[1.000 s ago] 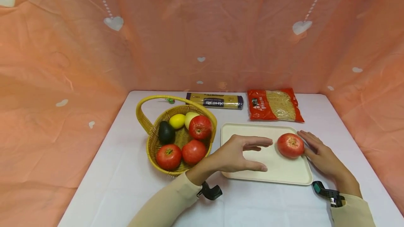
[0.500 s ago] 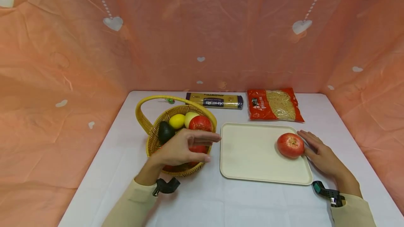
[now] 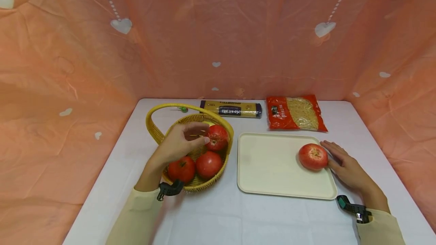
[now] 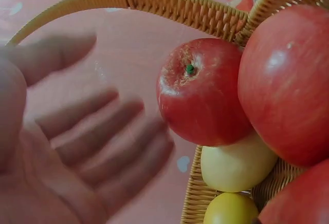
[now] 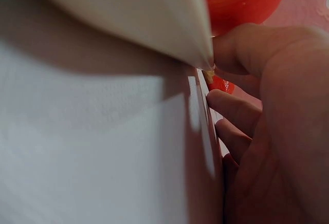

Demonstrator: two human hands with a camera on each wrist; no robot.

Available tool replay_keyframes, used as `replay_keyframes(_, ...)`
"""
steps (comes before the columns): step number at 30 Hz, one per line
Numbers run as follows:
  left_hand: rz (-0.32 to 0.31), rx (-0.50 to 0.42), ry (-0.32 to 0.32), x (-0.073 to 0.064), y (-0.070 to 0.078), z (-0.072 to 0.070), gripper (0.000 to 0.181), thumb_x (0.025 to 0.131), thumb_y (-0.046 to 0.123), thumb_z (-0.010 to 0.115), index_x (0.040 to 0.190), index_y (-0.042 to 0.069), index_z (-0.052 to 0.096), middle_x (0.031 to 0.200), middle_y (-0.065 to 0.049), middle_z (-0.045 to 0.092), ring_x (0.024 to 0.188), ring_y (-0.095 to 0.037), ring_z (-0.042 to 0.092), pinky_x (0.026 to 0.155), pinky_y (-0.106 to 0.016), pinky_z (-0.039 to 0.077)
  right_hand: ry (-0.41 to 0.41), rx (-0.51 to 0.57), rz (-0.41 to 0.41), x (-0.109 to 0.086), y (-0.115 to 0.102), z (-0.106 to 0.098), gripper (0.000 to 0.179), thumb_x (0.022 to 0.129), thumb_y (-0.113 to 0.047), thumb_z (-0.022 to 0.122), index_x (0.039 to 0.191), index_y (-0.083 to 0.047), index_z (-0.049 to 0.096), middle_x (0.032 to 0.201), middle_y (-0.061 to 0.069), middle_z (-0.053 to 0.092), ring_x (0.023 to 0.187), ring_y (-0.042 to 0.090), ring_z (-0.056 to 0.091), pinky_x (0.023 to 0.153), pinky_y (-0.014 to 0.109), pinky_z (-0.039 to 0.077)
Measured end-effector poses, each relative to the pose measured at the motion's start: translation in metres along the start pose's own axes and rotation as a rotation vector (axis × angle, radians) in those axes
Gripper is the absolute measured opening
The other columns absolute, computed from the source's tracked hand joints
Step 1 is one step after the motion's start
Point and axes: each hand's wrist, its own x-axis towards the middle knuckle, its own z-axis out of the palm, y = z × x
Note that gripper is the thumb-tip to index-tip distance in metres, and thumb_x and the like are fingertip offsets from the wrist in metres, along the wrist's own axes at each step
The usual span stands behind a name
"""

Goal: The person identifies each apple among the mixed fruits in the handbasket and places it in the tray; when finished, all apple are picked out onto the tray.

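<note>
My left hand (image 3: 175, 143) hovers over the yellow wicker basket (image 3: 229, 154), thumb and fingers spread apart around nothing. Just past its fingertips lies a red apple (image 3: 218, 138), also seen in the left wrist view beside a pale yellow-green fruit (image 4: 239, 165) and a lemon (image 4: 231, 209). Two more apples (image 3: 209, 165) sit at the basket's near side. The avocado is hidden behind this hand in the head view. At the right end of a cream tray (image 3: 269, 169), my right hand (image 3: 352, 171) rests with its thumb touching the rim and its fingers extended alongside. One apple (image 3: 313, 157) lies on the tray by that thumb.
Behind the tray lies a red bag of pasta (image 3: 296, 113), with a spaghetti pack (image 3: 231, 109) to its left. A small green item (image 3: 184, 109) is behind the basket's tall arched handle (image 3: 151, 124). Pink cloth (image 3: 218, 41) hangs around the table.
My left hand has moved left from above the tray to the basket, then farther back toward the rear apple. The right hand, the tray and its apple have stayed put.
</note>
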Motion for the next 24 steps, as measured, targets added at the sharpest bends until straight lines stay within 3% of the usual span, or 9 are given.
replay_keyframes(4, -0.108, 0.179, 0.080, 0.011, 0.002, 0.003, 0.048, 0.099, 0.037, 0.081, 0.141, 0.015, 0.074, 0.140, -0.007, 0.074, 0.120, -0.030, 0.077, 0.102, -0.049, 0.063, 0.002, 0.005, 0.003, -0.001, 0.000, 0.001, 0.068, 0.114, -0.029, 0.057, 0.174, -0.013, 0.028, 0.179, 0.032, 0.014, 0.165, 0.059, 0.002, 0.116, 0.091, 0.014)
replay_keyframes(10, -0.219, 0.379, -0.005, 0.028, 0.005, 0.011, 0.055, 0.102, 0.048, 0.076, 0.142, 0.012, 0.071, 0.132, -0.010, 0.076, 0.123, -0.029, 0.072, 0.107, -0.050, 0.058, 0.005, 0.002, -0.009, -0.002, 0.000, 0.001, 0.068, 0.114, -0.025, 0.056, 0.174, -0.013, 0.028, 0.179, 0.032, 0.014, 0.165, 0.059, 0.003, 0.116, 0.091, 0.014)
replay_keyframes(13, -0.251, 0.418, -0.041, 0.033, 0.009, 0.017, 0.058, 0.103, 0.052, 0.073, 0.142, 0.009, 0.070, 0.133, -0.011, 0.075, 0.123, -0.029, 0.072, 0.107, -0.050, 0.058, 0.005, 0.005, -0.015, -0.001, 0.000, 0.000, 0.068, 0.114, -0.024, 0.056, 0.174, -0.012, 0.029, 0.179, 0.033, 0.015, 0.165, 0.059, 0.003, 0.116, 0.092, 0.014)
replay_keyframes(19, -0.309, 0.472, -0.059, 0.045, 0.010, 0.025, 0.069, 0.106, 0.061, 0.062, 0.148, 0.006, 0.065, 0.148, -0.016, 0.067, 0.139, -0.036, 0.062, 0.118, -0.054, 0.051, 0.005, 0.007, -0.024, -0.001, -0.001, 0.000, 0.068, 0.113, -0.021, 0.057, 0.174, -0.011, 0.029, 0.178, 0.033, 0.015, 0.165, 0.060, 0.003, 0.116, 0.092, 0.014)
replay_keyframes(24, -0.329, 0.473, -0.053, 0.048, 0.012, 0.027, 0.071, 0.103, 0.062, 0.067, 0.149, 0.009, 0.062, 0.146, -0.014, 0.066, 0.138, -0.035, 0.060, 0.116, -0.054, 0.051, 0.005, 0.007, -0.013, -0.001, -0.001, 0.001, 0.067, 0.114, -0.025, 0.055, 0.174, -0.013, 0.028, 0.179, 0.033, 0.014, 0.165, 0.059, 0.002, 0.116, 0.091, 0.013)
